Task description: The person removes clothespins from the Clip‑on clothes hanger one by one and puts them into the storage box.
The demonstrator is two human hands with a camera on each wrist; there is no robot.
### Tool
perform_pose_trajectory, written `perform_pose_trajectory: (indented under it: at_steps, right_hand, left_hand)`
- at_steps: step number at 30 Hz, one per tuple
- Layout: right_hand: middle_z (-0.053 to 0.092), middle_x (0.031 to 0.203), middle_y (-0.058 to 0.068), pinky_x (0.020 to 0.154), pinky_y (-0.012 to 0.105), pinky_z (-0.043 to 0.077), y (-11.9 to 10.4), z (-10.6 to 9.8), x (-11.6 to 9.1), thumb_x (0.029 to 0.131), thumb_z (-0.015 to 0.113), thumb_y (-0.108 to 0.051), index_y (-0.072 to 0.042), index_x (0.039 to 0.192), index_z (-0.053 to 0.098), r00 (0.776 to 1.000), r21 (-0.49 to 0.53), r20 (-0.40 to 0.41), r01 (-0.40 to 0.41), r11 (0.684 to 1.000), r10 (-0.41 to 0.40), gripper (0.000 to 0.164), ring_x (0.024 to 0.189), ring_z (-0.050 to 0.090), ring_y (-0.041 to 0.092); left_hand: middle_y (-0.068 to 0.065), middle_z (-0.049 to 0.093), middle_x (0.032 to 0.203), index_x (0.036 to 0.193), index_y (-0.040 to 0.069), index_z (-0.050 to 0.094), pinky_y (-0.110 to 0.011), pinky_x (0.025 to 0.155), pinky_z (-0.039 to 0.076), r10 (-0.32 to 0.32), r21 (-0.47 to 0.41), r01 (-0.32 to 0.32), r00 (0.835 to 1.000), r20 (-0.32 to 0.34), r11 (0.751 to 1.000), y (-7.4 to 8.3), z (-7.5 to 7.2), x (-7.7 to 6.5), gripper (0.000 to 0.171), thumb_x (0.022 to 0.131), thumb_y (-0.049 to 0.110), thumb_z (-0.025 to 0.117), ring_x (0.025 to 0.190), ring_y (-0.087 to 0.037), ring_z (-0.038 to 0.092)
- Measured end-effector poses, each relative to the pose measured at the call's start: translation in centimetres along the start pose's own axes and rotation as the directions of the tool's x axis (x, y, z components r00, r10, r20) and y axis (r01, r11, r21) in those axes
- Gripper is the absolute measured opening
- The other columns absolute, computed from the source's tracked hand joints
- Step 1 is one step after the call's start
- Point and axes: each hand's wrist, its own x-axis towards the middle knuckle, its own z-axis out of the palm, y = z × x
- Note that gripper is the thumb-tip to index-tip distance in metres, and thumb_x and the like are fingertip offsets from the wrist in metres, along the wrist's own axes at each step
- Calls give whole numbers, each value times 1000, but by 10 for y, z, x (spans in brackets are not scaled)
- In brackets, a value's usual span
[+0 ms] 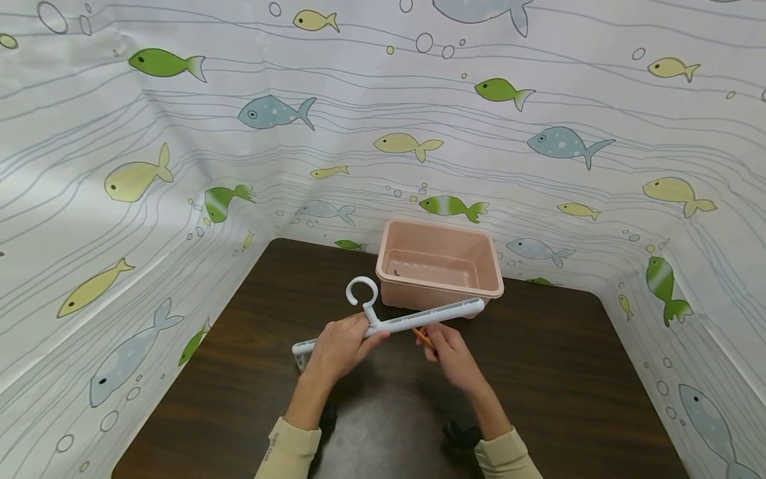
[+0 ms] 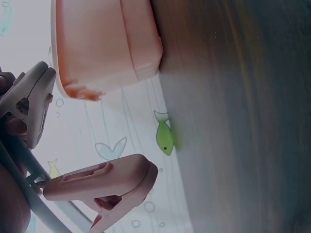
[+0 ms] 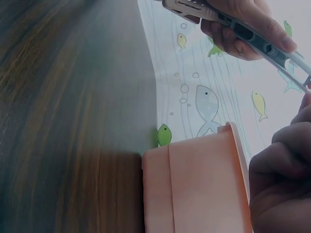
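Note:
A white clip hanger [image 1: 431,318] with a round hook [image 1: 362,293] is held up over the table, slightly tilted. My left hand [image 1: 341,349] grips its bar beside the base of the hook. Clips hang from the hanger: a large pale clip [image 2: 102,187] and another clip [image 2: 31,104] show in the left wrist view, and one more clip [image 3: 187,8] in the right wrist view. Below the bar's right half, my right hand [image 1: 450,352] pinches a small orange piece [image 1: 423,337]. Fingers hide most of that piece, so its kind is unclear.
A pink plastic bin [image 1: 439,289] stands at the back of the dark wooden table [image 1: 562,372], just behind the hanger. A small dark bit lies inside it. White sheeting [image 1: 335,146] printed with fish rises at the back and both sides.

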Motion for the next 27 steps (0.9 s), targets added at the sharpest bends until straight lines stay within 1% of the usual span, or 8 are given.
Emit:
perform_pose_trajectory:
  at_steps: [3, 5, 10, 13, 16, 21, 24, 27]
  right_hand:
    - [44, 64, -2, 53, 25, 34, 0, 0, 2, 121, 32, -27, 10, 100, 59, 999, 15, 38, 7, 1000, -8, 50, 53, 40, 7]
    - [44, 64, -3, 52, 25, 35, -1, -1, 3, 121, 30, -29, 11, 100, 56, 998, 28, 62, 6, 1000, -7, 53, 52, 40, 7]
    - [43, 63, -5, 51, 26, 34, -2, -5, 7, 121, 27, -34, 13, 97, 51, 991, 62, 137, -13, 998, 4, 58, 51, 39, 7]
    - [42, 62, -7, 51, 25, 33, -2, -8, 10, 121, 26, -35, 17, 97, 48, 983, 96, 185, -33, 995, 14, 61, 51, 38, 6]
    - [41, 62, -7, 51, 27, 32, -2, -10, 12, 121, 26, -37, 17, 97, 47, 973, 131, 231, -48, 990, 16, 63, 50, 36, 8]
    - [39, 63, -6, 50, 34, 29, -2, -12, 12, 121, 24, -40, 11, 93, 45, 954, 165, 298, -62, 984, 10, 62, 49, 33, 13]
    - [38, 64, -5, 50, 37, 27, -1, -12, 12, 121, 23, -41, 10, 91, 42, 946, 175, 324, -67, 982, 7, 61, 49, 31, 15]
    - [37, 64, -4, 50, 39, 26, 0, -13, 12, 121, 22, -40, 11, 91, 39, 940, 186, 342, -72, 980, 4, 61, 49, 29, 18]
  left_hand:
    - [5, 46, 72, 82, 13, 56, -24, 52, 33, 10, 10, -10, 1000, -5, 1000, 0, 0, 0, 62, 109, 66, 37, 59, -9, 39]
    - [4, 46, 72, 82, 13, 55, -24, 52, 32, 22, 19, -22, 1000, -17, 1000, 0, 0, 1, 62, 109, 66, 38, 59, -9, 39]
    - [3, 49, 73, 83, 12, 56, -26, 50, 34, 65, 55, -61, 995, -70, 997, -1, 0, 2, 69, 109, 68, 26, 59, -11, 41]
    - [2, 50, 74, 84, 12, 56, -26, 50, 35, 81, 65, -75, 992, -93, 995, -2, 1, 2, 70, 109, 68, 25, 60, -11, 42]
    - [2, 51, 75, 85, 12, 57, -26, 50, 36, 93, 64, -86, 991, -101, 994, -3, 2, 2, 65, 110, 67, 33, 60, -11, 43]
    - [2, 53, 76, 85, 11, 58, -25, 50, 37, 107, 65, -100, 989, -103, 993, -4, 1, 1, 57, 108, 63, 50, 61, -10, 43]
    - [1, 52, 74, 84, 11, 58, -24, 49, 34, 110, 78, -102, 988, -108, 992, -3, 0, 1, 61, 108, 65, 44, 59, -9, 41]
    - [1, 51, 73, 83, 11, 58, -23, 48, 33, 117, 98, -106, 986, -118, 990, -2, -1, 1, 68, 109, 68, 32, 59, -9, 38]
